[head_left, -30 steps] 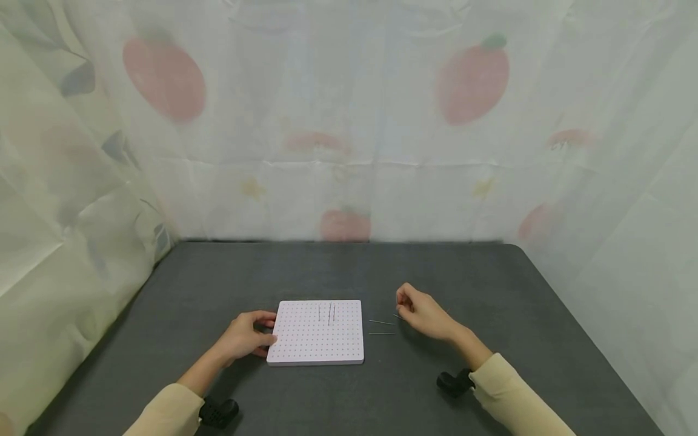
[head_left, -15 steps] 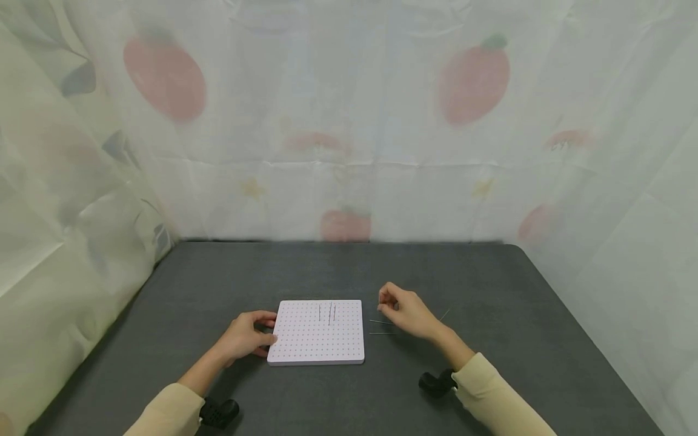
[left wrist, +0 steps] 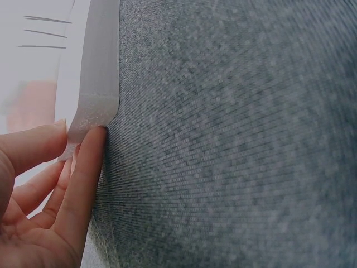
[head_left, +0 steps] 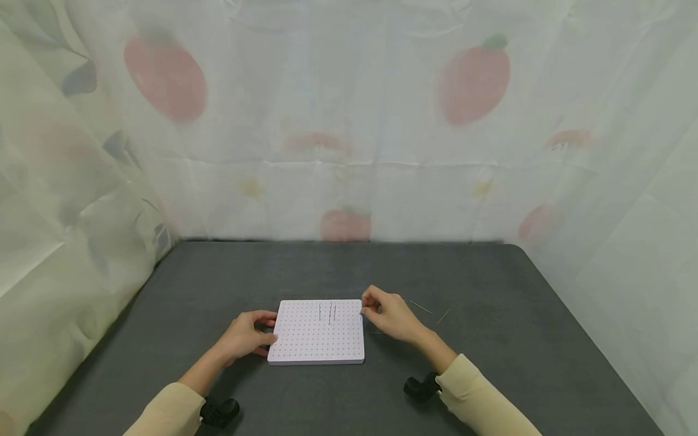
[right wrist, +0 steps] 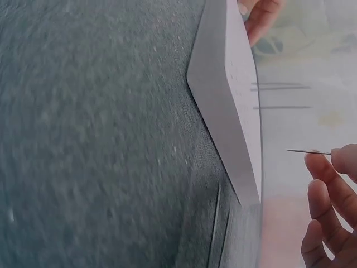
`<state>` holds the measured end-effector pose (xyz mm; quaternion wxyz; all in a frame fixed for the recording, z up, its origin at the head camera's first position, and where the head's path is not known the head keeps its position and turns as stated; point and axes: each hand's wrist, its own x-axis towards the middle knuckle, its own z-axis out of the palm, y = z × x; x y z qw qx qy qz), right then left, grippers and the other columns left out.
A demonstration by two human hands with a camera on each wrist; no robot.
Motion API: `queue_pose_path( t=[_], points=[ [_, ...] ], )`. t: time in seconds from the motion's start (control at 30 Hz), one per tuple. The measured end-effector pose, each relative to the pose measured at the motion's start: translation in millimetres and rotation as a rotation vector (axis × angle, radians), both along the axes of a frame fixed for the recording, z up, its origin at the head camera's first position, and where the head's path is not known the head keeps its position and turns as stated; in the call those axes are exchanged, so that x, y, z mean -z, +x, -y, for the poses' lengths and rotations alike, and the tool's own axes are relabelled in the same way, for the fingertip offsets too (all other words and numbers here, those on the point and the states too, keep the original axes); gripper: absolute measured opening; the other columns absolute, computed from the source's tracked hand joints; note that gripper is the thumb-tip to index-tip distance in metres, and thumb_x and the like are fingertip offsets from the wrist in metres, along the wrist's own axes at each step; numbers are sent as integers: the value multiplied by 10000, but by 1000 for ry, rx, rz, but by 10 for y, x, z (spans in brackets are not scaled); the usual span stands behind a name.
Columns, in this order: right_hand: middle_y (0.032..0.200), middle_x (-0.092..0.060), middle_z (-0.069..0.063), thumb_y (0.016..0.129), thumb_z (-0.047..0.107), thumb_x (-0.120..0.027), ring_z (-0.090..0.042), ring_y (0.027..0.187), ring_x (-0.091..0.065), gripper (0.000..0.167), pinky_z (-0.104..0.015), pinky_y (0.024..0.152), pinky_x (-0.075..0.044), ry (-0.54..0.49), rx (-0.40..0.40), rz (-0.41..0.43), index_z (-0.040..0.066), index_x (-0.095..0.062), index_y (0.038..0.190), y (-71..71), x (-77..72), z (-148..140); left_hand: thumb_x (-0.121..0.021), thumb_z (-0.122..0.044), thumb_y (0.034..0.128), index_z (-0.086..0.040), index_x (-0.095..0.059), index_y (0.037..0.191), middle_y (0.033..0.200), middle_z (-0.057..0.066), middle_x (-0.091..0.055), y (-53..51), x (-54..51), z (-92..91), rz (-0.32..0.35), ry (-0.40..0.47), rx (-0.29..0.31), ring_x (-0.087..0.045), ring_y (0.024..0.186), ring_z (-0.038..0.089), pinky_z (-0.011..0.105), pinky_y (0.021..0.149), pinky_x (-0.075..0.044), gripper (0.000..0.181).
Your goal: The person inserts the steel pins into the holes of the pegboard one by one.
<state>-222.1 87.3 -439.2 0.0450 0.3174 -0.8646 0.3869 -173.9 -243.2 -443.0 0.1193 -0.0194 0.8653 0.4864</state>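
A white board with a grid of small holes [head_left: 311,345] lies on the dark table. My left hand [head_left: 245,335] holds its left edge, thumb on top and the other fingers against the side, as the left wrist view also shows. Several centimetres cannot be judged, but my right hand [head_left: 391,315] hovers at the board's right edge. Between thumb and forefinger it pinches a thin metal needle [right wrist: 301,151], its tip pointing toward the board's side. Three similar needles [head_left: 329,315] stand upright in holes near the board's far side.
Right of the board, loose needles lie on the table [head_left: 327,399]: one needle [head_left: 421,307] behind my right hand, another needle [head_left: 444,316] beside it. A further needle [head_left: 377,333] is partly hidden under the hand. A printed curtain [head_left: 349,121] hangs behind.
My right hand has moved left, from above the loose needles to the board's right edge, uncovering needles behind it. My left hand and the board stay nearly still.
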Motion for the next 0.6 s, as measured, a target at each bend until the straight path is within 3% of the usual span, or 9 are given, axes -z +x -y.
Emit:
queue_pose_path(
  t=[0.23, 0.4, 0.6],
  points=[
    [818, -704, 5, 910, 81, -651, 5, 717, -531, 66, -138, 618, -439, -20, -2, -5, 117, -601, 933, 40, 23, 137, -723, -3, 838, 76, -511, 1360, 1222, 242, -590, -14, 12, 9, 1, -8, -5, -677, 782, 173, 368, 636, -632, 569],
    [794, -715, 31, 907, 93, -642, 17, 699, -523, 56, -129, 573, -418, -26, 17, -65, 127, -598, 906, 53, 49, 227, -722, 0, 838, 72, -514, 1357, 1223, 242, -590, -18, 22, 9, 5, -5, -10, -676, 778, 173, 366, 636, -632, 564],
    [809, -722, 26, 908, 105, -664, -34, 718, -554, 57, -134, 574, -410, -17, 46, -16, 144, -621, 910, 94, 35, 311, -723, 7, 832, 74, -520, 1351, 1216, 244, -589, -15, 29, 8, 4, 1, -10, -673, 774, 173, 370, 634, -632, 560]
  ],
)
